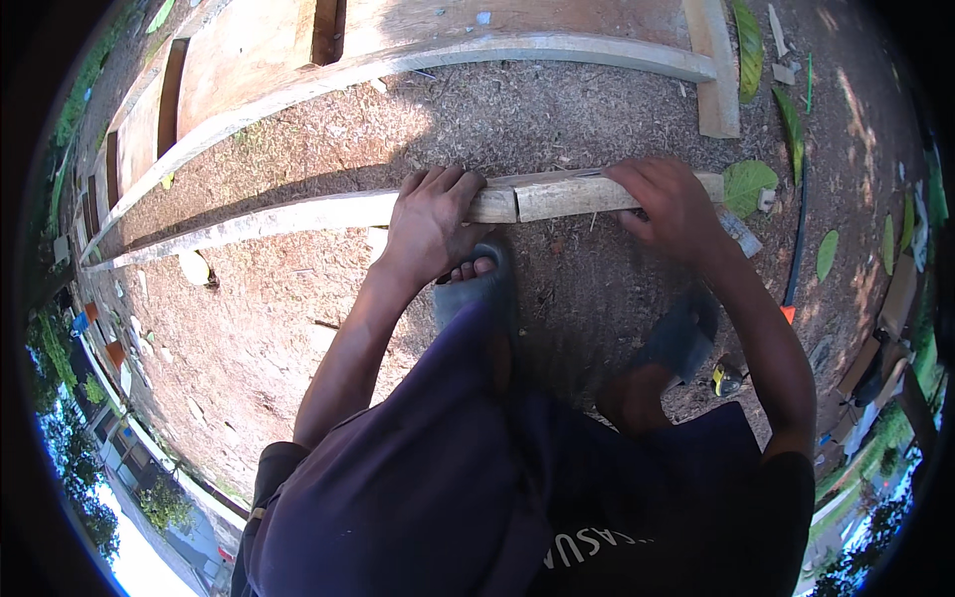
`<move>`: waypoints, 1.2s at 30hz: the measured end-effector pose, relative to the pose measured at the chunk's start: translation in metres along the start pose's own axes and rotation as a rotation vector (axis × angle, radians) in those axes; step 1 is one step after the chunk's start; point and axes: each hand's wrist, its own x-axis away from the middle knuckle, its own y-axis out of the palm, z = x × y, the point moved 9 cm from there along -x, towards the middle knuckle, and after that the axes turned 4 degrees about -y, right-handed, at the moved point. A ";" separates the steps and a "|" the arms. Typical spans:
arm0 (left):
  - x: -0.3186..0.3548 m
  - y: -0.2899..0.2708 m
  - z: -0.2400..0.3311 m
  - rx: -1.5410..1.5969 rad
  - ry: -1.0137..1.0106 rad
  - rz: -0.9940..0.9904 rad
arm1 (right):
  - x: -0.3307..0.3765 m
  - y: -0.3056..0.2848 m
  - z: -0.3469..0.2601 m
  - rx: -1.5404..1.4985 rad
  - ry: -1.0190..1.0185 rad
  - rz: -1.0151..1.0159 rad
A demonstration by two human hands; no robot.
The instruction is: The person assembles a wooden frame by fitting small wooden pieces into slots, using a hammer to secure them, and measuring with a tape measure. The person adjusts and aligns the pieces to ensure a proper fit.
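Observation:
A long, pale wooden beam point(308, 214) runs across the ground from the far left to in front of me. My left hand point(435, 221) wraps over it near its right part, fingers on the far side. Just right of that hand a narrow dark seam crosses the wood. Beyond the seam lies a shorter wooden piece point(562, 199), in line with the beam. Whether the two are fully separate I cannot tell. My right hand point(665, 204) grips the shorter piece near its right end, thumb on the near side.
A wooden frame with a panel point(249, 85) lies farther off, its near rail point(557, 48) curving across. A green leaf point(748, 187) touches the short piece's end. At right are a dark strip with an orange end point(799, 244) and a yellow-black tape measure point(726, 378). My sandalled feet flank the middle.

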 end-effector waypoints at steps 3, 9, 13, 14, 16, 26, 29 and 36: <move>0.008 -0.023 0.003 0.099 0.044 0.091 | 0.000 0.003 0.000 -0.001 0.011 -0.059; 0.048 -0.071 -0.049 0.300 -0.165 0.471 | 0.001 -0.001 -0.004 -0.019 0.025 -0.041; 0.092 -0.095 -0.106 0.351 -0.471 0.662 | -0.004 -0.004 -0.006 -0.012 0.052 -0.039; 0.106 -0.097 -0.118 0.368 -0.524 0.718 | -0.004 0.000 -0.005 -0.002 0.055 -0.048; 0.130 -0.101 -0.135 0.328 -0.601 0.816 | -0.005 0.002 -0.003 0.001 0.045 -0.085; 0.189 -0.050 -0.144 0.279 -0.793 0.733 | -0.009 0.006 0.001 0.010 0.047 -0.157; 0.218 -0.030 -0.164 0.252 -0.888 0.697 | -0.016 0.005 -0.007 -0.020 0.124 -0.241; 0.254 -0.014 -0.216 0.159 -1.124 0.589 | -0.014 -0.026 -0.031 0.018 -0.070 0.032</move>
